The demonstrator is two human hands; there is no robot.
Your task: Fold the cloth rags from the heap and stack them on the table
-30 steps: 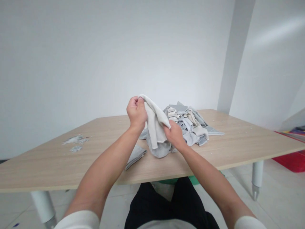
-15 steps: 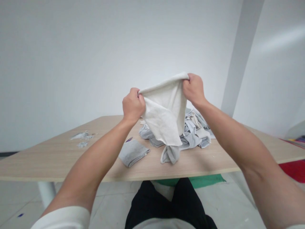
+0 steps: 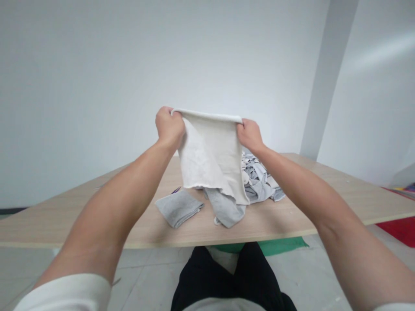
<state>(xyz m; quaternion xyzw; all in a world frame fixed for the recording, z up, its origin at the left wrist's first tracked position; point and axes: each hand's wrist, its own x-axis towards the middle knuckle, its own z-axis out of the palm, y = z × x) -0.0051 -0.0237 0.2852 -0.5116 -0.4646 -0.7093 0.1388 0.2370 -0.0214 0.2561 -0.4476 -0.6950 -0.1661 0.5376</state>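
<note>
A piece of off-white cloth [image 3: 210,151] hangs stretched between my two hands above the table. My left hand [image 3: 170,125] is closed on its upper left corner, and my right hand [image 3: 249,133] grips the upper right corner. The top edge runs nearly level and looks rolled or folded over. Below it a grey cloth part [image 3: 225,209] hangs or lies at the table; whether it joins the off-white cloth I cannot tell. A folded grey cloth [image 3: 180,207] lies on the table to the left, with a small dark purple item [image 3: 176,190] at its back edge.
The wooden table [image 3: 123,224] spans the view, its front edge close to my legs. A heap of grey and white cloth pieces [image 3: 259,177] lies behind my right hand. Green material [image 3: 279,246] is on the floor under the table, red material [image 3: 398,231] at the right.
My left hand has moved left and up, my right hand left and down. The cloth's top edge went from slanted to nearly level, and the cloth hangs more spread out.
</note>
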